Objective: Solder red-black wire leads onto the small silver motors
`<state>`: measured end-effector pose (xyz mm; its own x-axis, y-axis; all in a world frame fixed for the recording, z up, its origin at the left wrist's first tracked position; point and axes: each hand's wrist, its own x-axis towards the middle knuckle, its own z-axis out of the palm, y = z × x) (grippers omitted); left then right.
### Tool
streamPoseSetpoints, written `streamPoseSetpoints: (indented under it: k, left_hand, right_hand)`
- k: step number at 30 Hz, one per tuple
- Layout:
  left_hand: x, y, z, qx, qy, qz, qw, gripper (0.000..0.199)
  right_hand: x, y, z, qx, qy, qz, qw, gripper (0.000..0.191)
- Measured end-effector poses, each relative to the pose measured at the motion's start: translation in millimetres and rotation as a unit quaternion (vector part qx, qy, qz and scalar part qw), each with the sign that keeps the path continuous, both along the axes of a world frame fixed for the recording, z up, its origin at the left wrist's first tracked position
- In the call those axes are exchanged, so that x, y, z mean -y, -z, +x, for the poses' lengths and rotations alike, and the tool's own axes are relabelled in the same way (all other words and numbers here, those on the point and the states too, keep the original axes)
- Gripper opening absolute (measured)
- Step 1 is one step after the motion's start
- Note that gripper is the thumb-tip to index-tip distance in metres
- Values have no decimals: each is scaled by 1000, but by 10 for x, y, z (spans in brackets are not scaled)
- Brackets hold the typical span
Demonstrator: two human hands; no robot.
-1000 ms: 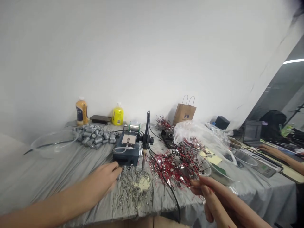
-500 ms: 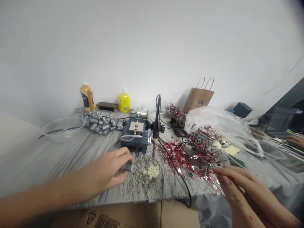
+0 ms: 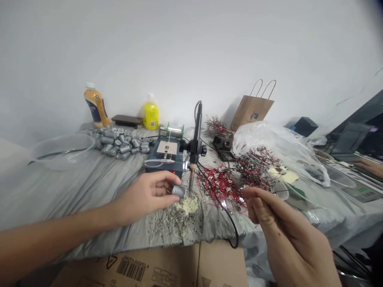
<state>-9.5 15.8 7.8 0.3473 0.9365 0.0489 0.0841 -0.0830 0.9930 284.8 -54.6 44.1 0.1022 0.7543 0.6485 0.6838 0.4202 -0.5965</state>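
The left hand [image 3: 146,195] is closed on a metal cylinder [image 3: 178,191], gripping it between thumb and fingertips; the left arm reaches in low from the lower left, palm turned inward. The cylinder is held just beside the tip of the soldering iron [image 3: 190,181], above a heap of metal scrap [image 3: 176,219] on the grey cloth [image 3: 74,191]. The iron is clamped upright in a stand, directly behind which sits a soldering station [image 3: 164,157].

The right hand [image 3: 284,227] is raised at the lower right, wrist low, fingers curled in to meet the thumb. Whether it pinches anything cannot be determined. Its fingertips are near a tangle of red wires [image 3: 221,185]. Further back, a group of similar cylinders [image 3: 119,143] lies on the cloth.
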Motion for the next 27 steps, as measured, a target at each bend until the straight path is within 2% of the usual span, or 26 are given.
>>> streamPoseSetpoints:
  k: [4, 7, 13, 16, 19, 22, 27]
  left_hand:
    - [-9, 73, -16, 37, -19, 46, 998, 29]
    - [-3, 157, -23, 46, -5, 92, 995, 25]
    - [16, 267, 27, 23, -11, 238, 971, 19]
    - [30, 262, 35, 22, -14, 278, 960, 19]
    - [58, 225, 19, -11, -18, 276, 961, 15]
    - [90, 196, 4, -36, -14, 249, 968, 14]
    - [125, 204, 20, 20, -21, 155, 988, 21]
  right_hand:
    - [-76, 35, -67, 25, -29, -45, 998, 25]
    - [-108, 41, -120, 14, -61, -66, 996, 12]
    - [-147, 20, -249, 62, -58, -44, 995, 15]
    - [-171, 8, -298, 73, -70, -67, 993, 17]
    - [-195, 12, -320, 74, -77, -87, 990, 17]
    - [-211, 29, -317, 70, -52, -84, 993, 13]
    - [-174, 40, -326, 52, -22, -73, 996, 11]
